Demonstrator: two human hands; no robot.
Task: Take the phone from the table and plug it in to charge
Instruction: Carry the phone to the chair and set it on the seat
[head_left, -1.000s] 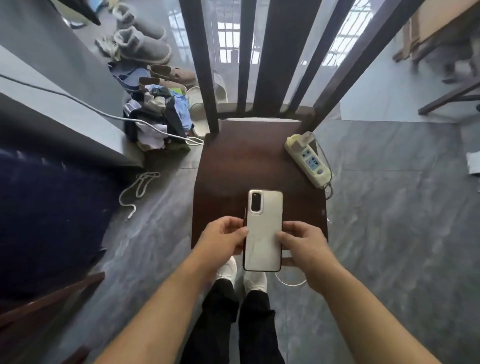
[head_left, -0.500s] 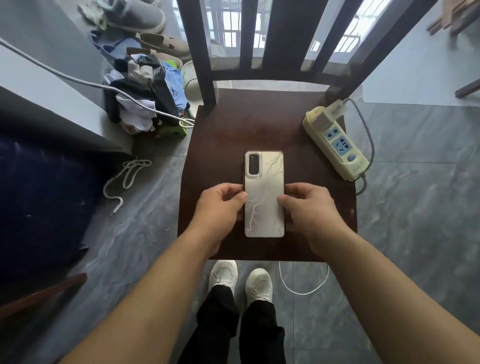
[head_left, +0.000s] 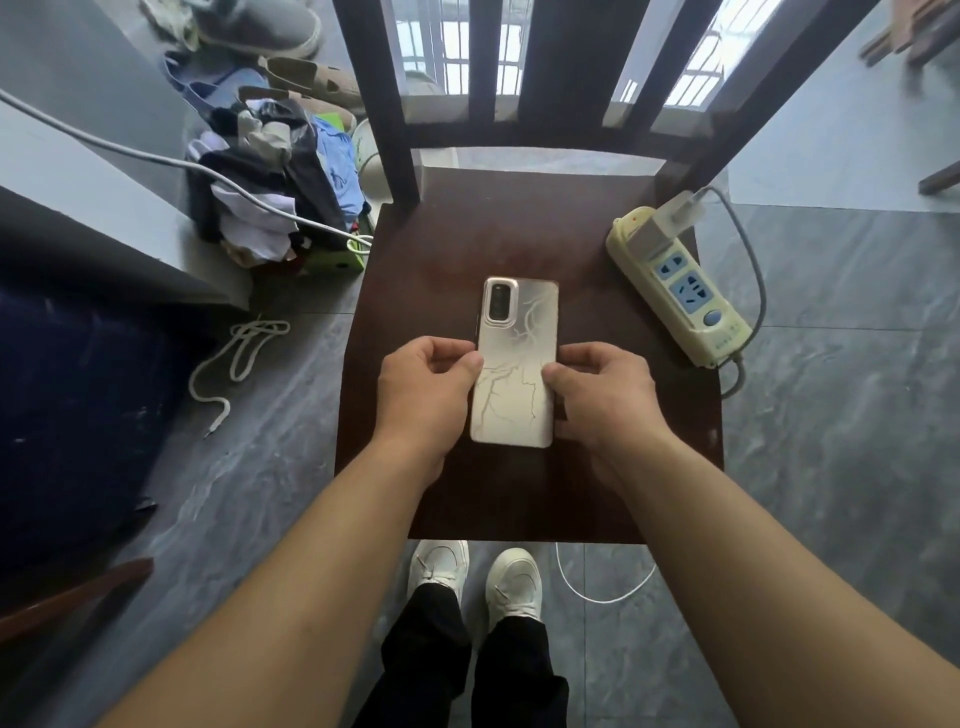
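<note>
Two hands hold the phone (head_left: 515, 364) between them over the dark wooden seat of a chair (head_left: 597, 499); we grip its left edge with the left hand (head_left: 423, 389), thumb laid on the back cover and the other fingers curled under, and its right edge with the right hand (head_left: 605, 395) in the same manner, fingers closed on the case. We see the phone back-side up, camera block at the far left corner, a branching vein pattern across the pale cover; whether its underside touches the seat we cannot tell. We find a cream power strip (head_left: 678, 299) on the far right part of the seat, lying at a slant, with its near end at the right edge; a white charger adapter (head_left: 670, 221) is plugged into its far end, and a grey lead runs from the adapter down past the right edge of the seat. We note a loop of white cable (head_left: 602, 592) on the grey tiled floor, near the seat's front edge and just right of our white shoes (head_left: 478, 571). We see a pile of clothes (head_left: 270, 197) on the floor at the far left, crossed by a white cord (head_left: 156, 158).
</note>
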